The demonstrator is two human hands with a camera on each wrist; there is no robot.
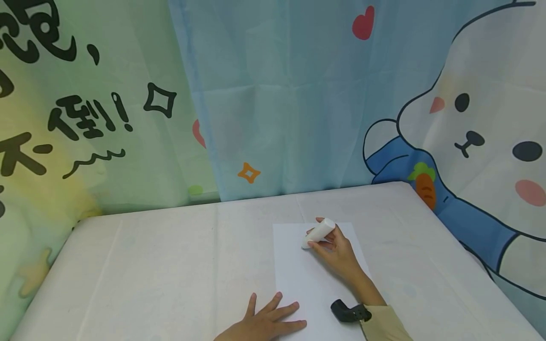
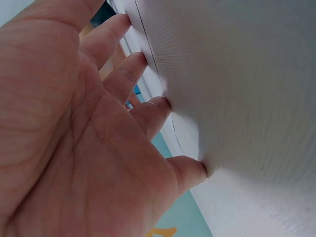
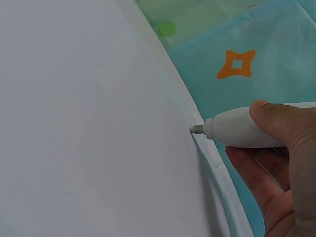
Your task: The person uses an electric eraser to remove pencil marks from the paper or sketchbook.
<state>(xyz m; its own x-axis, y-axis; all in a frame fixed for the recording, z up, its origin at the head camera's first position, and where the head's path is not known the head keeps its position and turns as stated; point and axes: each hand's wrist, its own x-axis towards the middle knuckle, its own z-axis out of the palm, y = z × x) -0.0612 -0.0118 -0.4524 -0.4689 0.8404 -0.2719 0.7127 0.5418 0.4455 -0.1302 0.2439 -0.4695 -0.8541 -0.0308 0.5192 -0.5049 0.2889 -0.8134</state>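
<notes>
A sheet of white paper (image 1: 294, 272) lies on the table. Over its upper part, my right hand (image 1: 340, 255) grips a thick white pen-shaped tool (image 1: 320, 233) between thumb and fingers. In the right wrist view, the tool (image 3: 237, 129) tapers to a narrow grey tip that meets the paper's surface; its exact kind is unclear. My left hand (image 1: 268, 324), fingers spread, rests at the paper's lower left. From the left wrist view, that hand (image 2: 108, 128) has its fingertips on the white surface and holds nothing.
A white cloth covers the table (image 1: 162, 265). Beyond its back edge hangs a printed curtain (image 1: 264, 109) with a cartoon bear. A black wrist mount (image 1: 350, 312) sits on the right forearm, above the paper's lower right.
</notes>
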